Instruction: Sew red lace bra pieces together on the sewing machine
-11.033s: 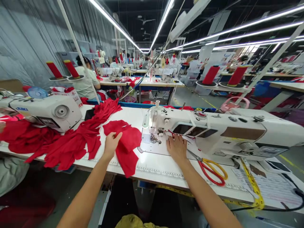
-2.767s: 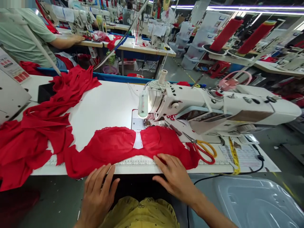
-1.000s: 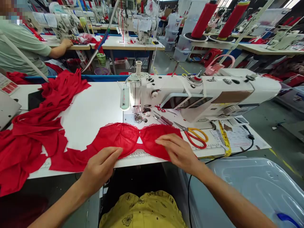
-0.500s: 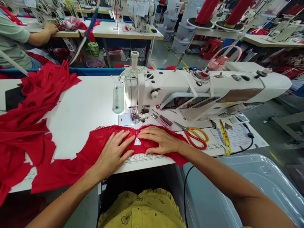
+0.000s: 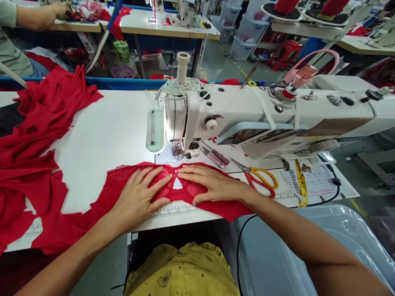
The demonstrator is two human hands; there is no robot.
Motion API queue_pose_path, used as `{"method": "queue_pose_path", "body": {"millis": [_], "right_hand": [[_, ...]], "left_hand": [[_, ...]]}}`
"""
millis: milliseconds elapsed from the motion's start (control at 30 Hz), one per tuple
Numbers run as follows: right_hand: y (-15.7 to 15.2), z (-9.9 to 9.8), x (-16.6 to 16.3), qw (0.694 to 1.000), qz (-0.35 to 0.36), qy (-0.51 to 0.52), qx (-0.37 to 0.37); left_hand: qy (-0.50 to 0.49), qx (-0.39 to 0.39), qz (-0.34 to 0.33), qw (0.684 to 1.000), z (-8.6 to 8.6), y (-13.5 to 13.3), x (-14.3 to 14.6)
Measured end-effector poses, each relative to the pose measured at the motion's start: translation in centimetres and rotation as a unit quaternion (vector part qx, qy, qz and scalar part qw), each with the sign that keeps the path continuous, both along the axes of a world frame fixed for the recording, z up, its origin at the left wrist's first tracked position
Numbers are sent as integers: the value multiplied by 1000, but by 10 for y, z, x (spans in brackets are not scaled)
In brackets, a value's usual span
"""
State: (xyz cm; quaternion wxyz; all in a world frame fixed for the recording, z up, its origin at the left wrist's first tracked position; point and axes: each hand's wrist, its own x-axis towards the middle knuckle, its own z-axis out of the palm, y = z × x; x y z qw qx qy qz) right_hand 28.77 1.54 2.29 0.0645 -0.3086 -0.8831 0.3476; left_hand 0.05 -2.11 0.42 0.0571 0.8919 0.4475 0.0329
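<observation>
Red garment (image 5: 187,190) | left hand (image 5: 138,194) and right hand (image 5: 211,183) spread flat on it | uneven pressing could skew white inset (image 5: 177,184)

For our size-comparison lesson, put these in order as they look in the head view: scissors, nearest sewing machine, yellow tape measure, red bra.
1. Nearest sewing machine
2. Red bra, partly covered
3. Scissors
4. Yellow tape measure, visible part only
</observation>
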Motion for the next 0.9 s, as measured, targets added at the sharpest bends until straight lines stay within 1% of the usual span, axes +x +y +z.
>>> {"method": "queue_pose_path", "body": {"millis": [133, 233, 300, 400, 533, 900], "right_hand": [[4, 12, 0, 998, 29, -44, -25], [7, 15, 0, 996, 53, -65, -13], [10, 16, 0, 994, 70, -78, -1], [13, 17, -1, 992, 84, -92, 12], [13, 19, -2, 993, 78, -88, 22], [15, 17, -2, 993, 75, -96, 3]], "left_hand": [[50, -26, -29, 998, 17, 9, 0], [86, -47, -39, 994, 28, 14, 0], [101, -55, -42, 992, 32, 16, 1], [107, -49, -43, 992, 33, 18, 1], [103, -43, -43, 993, 30, 18, -1], [104, -49, -37, 993, 29, 21, -3]]}}
